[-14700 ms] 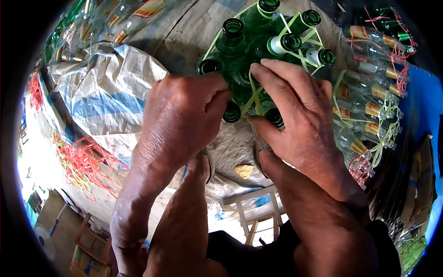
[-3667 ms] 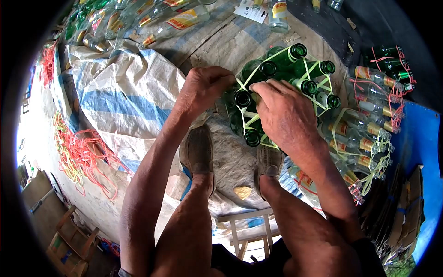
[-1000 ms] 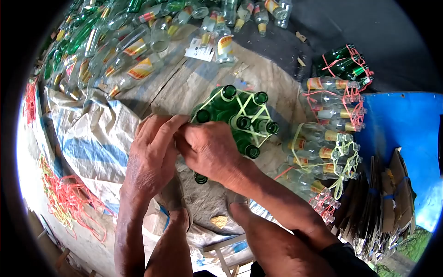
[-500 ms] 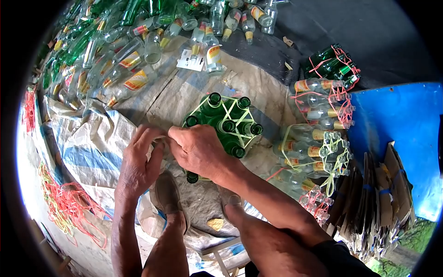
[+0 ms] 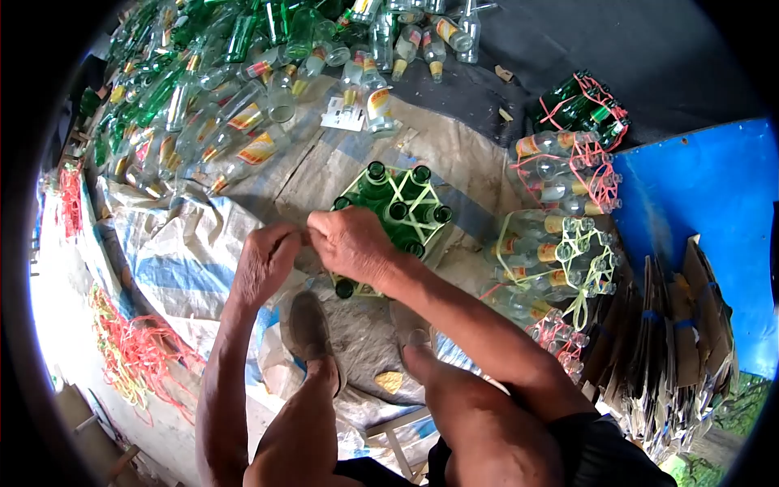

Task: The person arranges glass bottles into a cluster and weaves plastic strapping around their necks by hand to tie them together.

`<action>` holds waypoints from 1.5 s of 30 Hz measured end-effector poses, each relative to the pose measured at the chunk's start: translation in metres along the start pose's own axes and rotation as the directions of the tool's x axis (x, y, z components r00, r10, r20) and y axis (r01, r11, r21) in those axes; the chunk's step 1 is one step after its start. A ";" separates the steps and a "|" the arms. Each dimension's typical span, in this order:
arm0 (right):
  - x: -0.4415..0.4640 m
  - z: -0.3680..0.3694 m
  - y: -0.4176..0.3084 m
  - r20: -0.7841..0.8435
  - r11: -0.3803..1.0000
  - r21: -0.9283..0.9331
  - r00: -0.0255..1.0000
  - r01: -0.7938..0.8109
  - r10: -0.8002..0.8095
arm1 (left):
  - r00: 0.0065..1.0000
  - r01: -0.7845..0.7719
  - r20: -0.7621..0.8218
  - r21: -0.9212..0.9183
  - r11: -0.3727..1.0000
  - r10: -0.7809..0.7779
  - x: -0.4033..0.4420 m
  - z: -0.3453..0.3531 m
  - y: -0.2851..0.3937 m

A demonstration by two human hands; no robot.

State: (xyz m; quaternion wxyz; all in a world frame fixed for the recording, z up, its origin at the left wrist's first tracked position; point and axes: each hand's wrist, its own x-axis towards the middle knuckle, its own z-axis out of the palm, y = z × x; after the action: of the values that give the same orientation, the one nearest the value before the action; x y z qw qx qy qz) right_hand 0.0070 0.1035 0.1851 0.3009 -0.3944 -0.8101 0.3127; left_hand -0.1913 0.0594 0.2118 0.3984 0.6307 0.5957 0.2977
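Note:
A cluster of green glass bottles point(image 5: 375, 188) stands upright in the middle, with pale green plastic strap point(image 5: 418, 188) crisscrossed around the necks. My right hand point(image 5: 353, 242) is closed in front of the cluster's left side and hides some of the bottles. Close by on the left, my left hand point(image 5: 268, 258) is also closed, its fingers curled toward my right hand. The fingertips of both hands nearly meet. Whatever they pinch is too small or hidden to make out.
Loose bottles point(image 5: 243, 118) are heaped at the upper left. Strapped bundles of clear bottles point(image 5: 535, 252) lie at right, near flattened cardboard point(image 5: 657, 325) and a blue panel point(image 5: 698, 211). Red and yellow strap point(image 5: 142, 349) lies tangled at lower left. My feet point(image 5: 308, 325) stand on sacking.
My left hand's fingers have curled in more tightly, and it has come nearer my right hand. The view has shifted slightly. The bottle cluster stays in place.

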 end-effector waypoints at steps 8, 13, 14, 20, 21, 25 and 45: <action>-0.034 -0.055 -0.033 -0.154 0.984 0.056 0.975 0.169 -0.159 | 0.994 -0.095 -0.024 0.263 0.960 0.105 0.009 -0.003 -0.009; -0.112 -0.157 -0.101 -0.012 0.943 0.277 0.980 -0.187 0.197 | 0.993 -0.118 0.026 0.414 0.902 0.118 0.006 -0.007 0.008; -0.128 -0.179 -0.123 -0.023 0.920 0.297 0.961 -0.256 0.275 | 0.993 -0.115 0.025 0.410 0.905 0.115 0.006 -0.005 0.007; -0.219 -0.268 -0.211 -0.199 0.954 0.232 0.951 -0.188 0.236 | 0.999 -0.038 0.002 0.470 0.882 0.042 -0.002 0.004 0.013; -0.233 -0.269 -0.215 -0.224 0.981 0.163 0.964 -0.105 0.141 | 1.000 -0.014 -0.005 0.476 0.879 0.019 -0.008 0.006 0.011; -0.245 -0.253 -0.231 -0.100 0.996 -0.093 0.995 0.006 -0.016 | 0.994 -0.029 -0.086 0.412 0.911 0.071 0.001 0.020 -0.001; -0.240 -0.246 -0.238 -0.069 0.963 -0.262 0.997 -0.059 0.042 | 0.969 -0.070 -0.209 0.279 0.958 0.132 -0.020 0.041 -0.031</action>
State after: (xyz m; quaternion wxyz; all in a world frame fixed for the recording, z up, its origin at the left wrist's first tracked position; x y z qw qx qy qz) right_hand 0.2021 -0.1464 0.4574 0.2630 -0.4610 -0.8243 0.1971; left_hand -0.1746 0.0328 0.1662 0.2231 0.6710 0.6386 0.3036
